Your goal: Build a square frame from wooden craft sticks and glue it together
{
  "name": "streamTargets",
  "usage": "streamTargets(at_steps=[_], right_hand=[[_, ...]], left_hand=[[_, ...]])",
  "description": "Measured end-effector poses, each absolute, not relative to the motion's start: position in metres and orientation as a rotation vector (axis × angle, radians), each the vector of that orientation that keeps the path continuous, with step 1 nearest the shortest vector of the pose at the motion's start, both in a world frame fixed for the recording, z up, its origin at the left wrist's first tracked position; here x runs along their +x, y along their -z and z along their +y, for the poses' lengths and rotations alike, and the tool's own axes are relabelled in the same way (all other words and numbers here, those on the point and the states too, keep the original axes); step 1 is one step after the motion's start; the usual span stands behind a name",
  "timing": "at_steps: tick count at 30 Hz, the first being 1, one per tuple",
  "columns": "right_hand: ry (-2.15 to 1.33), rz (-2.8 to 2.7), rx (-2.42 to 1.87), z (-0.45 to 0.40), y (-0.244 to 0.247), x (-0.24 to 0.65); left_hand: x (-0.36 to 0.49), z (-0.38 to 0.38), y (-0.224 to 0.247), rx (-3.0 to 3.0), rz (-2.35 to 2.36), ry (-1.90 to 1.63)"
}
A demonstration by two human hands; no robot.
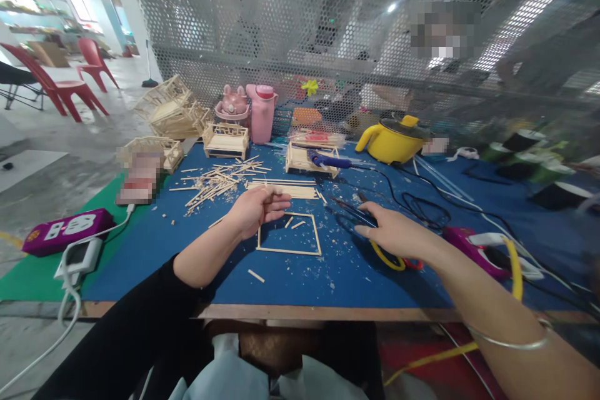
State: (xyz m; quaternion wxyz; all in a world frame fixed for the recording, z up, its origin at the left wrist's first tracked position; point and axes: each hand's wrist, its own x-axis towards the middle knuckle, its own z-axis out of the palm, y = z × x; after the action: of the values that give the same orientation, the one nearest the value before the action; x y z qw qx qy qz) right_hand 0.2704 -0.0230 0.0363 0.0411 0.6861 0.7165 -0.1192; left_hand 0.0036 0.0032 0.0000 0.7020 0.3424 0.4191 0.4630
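My left hand [260, 207] hovers over the top left corner of a thin stick frame [289, 251], its fingers loosely bent and nothing visible in them. Short stick pieces [298, 225] lie inside this rectangle. Behind it is a row of parallel sticks [300, 190]. To the right, my right hand [391, 230] has its thumb and fingers around the middle of dark-bladed scissors [349, 207]; their yellow and red handles show beneath the palm. A loose pile of sticks [220, 182] is left of the row.
Small stick benches [226, 140] stand behind, one under a blue glue gun [330, 161]. A pink bottle [262, 114] and yellow pot [394, 140] are near the mesh screen. Purple power strips [68, 231] flank the blue mat; cables run at right. People show beyond the mesh.
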Motion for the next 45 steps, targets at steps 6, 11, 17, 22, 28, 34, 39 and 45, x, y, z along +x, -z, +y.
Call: streamTargets(at_steps=[6,11,17,22,28,34,39,45], right_hand=[[-0.180,2.050,2.253,-0.019,0.006,0.264],[-0.259,2.077,2.266,-0.023,0.017,0.257],[-0.118,2.051,2.279,-0.023,0.008,0.249],[-0.198,2.449,2.216,-0.020,-0.026,0.240],[0.746,3.450,1.568,-0.008,-0.046,0.195],[1.167,3.510,1.439,0.003,-0.009,0.191],[1.518,3.334,1.562,0.001,0.001,0.192],[1.795,3.223,1.687,0.004,0.004,0.192]], left_hand=[[-0.017,-0.066,-0.007,1.585,1.220,-1.186],[-0.033,-0.119,0.026,2.002,1.320,-0.763],[-0.031,-0.118,0.050,2.047,1.436,-0.686],[-0.019,-0.102,0.018,1.705,1.330,-0.859],[0.025,-0.030,-0.026,0.973,0.878,-0.983],[0.036,-0.005,0.006,0.689,0.692,-0.946],[0.028,-0.013,0.015,0.604,0.708,-0.960],[0.024,-0.011,0.009,0.583,0.795,-0.855]])
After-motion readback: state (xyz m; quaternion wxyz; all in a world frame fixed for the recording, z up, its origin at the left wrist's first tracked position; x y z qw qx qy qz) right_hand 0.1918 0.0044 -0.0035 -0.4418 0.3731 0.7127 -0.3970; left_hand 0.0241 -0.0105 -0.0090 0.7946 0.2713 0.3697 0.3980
